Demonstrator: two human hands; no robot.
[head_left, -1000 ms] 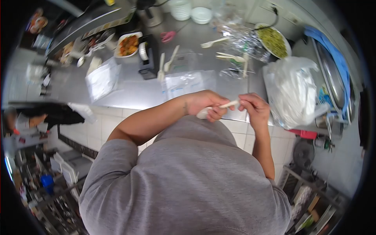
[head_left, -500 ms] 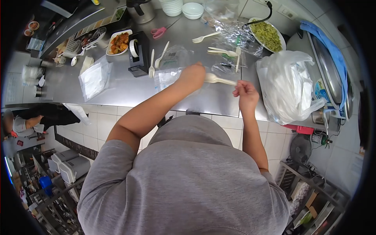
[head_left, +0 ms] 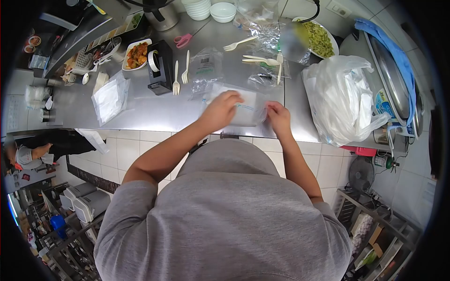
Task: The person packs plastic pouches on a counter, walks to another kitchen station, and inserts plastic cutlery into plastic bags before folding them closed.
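Observation:
My left hand [head_left: 222, 110] rests over the left part of a clear plastic packet [head_left: 248, 104] with white paper inside, its fingers curled together; whatever it holds is hidden. At the packet's right edge, my right hand [head_left: 278, 116] pinches the clear film between thumb and fingers. Two pale forks [head_left: 176, 80] [head_left: 185, 69] lie left of an empty-looking clear bag [head_left: 205, 65]. Farther back lies another fork [head_left: 241, 43]. A pale spoon [head_left: 268, 61] and other cutlery lie beyond my hands, on clear film.
A black tape dispenser [head_left: 161, 70], a dish of orange-red food [head_left: 137, 55] and a white packet [head_left: 110, 99] are at left. Pink scissors [head_left: 183, 40] and stacked bowls [head_left: 196, 9] stand behind. A white plastic bag [head_left: 340, 100] and green food [head_left: 319, 41] are at right. Another person [head_left: 35, 154] is far left.
The pale cutlery that stretched between my hands is no longer visible. Both hands have come lower, the left moving slightly left, and are now at the clear packet, which my right hand has pinched.

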